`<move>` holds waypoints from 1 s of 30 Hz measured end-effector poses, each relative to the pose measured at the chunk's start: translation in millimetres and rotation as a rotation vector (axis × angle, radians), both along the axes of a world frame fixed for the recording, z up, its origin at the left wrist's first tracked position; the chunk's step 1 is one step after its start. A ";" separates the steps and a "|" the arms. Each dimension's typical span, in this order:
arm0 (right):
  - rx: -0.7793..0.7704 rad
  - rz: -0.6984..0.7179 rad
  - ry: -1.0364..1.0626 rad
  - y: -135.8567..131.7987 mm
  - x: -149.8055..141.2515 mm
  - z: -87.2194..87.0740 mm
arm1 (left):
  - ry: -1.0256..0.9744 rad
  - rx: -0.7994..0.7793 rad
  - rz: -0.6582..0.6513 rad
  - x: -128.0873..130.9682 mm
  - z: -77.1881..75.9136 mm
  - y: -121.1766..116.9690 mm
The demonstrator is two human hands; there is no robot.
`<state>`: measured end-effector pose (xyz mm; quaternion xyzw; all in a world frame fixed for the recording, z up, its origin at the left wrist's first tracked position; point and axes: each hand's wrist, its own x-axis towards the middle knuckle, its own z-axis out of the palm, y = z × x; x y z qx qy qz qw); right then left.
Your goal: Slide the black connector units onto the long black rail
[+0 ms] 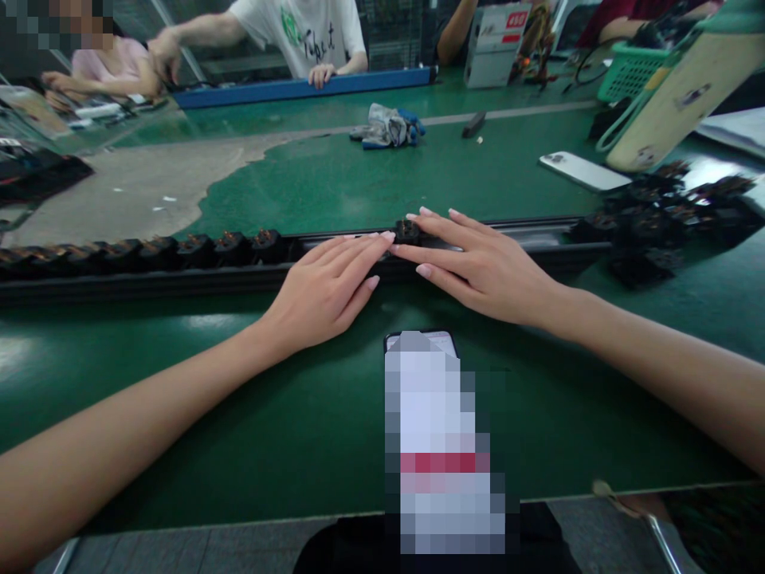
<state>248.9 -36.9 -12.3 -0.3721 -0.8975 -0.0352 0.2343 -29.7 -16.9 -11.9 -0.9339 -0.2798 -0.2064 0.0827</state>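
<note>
A long black channel lies across the table. A row of small black socket modules with copper-coloured contacts sits in its left part. One separate black module is in the channel between my hands. My left hand rests over the channel, fingers stretched out, fingertips at the left side of that module. From the right, my right hand lies with spread fingers, its fingertips around and beside the same module. Neither hand is closed round it.
A pile of black modules lies at the channel's right end. A white phone, bottle, green basket and gloves stand or lie beyond. Another phone, blurred, lies before me. Co-workers sit opposite, near a blue bar.
</note>
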 end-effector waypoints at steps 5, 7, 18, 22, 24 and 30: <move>0.002 -0.006 0.007 -1.7 -0.4 1.4 | -0.053 0.019 0.047 -3.9 -0.4 0.2; 0.004 -0.005 0.005 -2.0 -0.1 1.5 | -0.058 0.016 0.075 -5.7 0.6 1.4; -0.003 -0.003 0.008 -3.7 0.2 2.8 | -0.118 0.144 0.340 -38.6 7.6 15.8; -0.001 -0.003 0.016 -4.3 0.1 2.7 | -0.134 0.118 0.475 -47.4 7.1 17.9; 0.000 0.000 0.017 -4.5 0.2 2.6 | -0.142 0.112 0.493 -46.6 8.9 13.5; -0.001 0.004 0.022 -4.8 0.0 3.0 | -0.151 0.140 0.472 -36.3 18.7 -11.9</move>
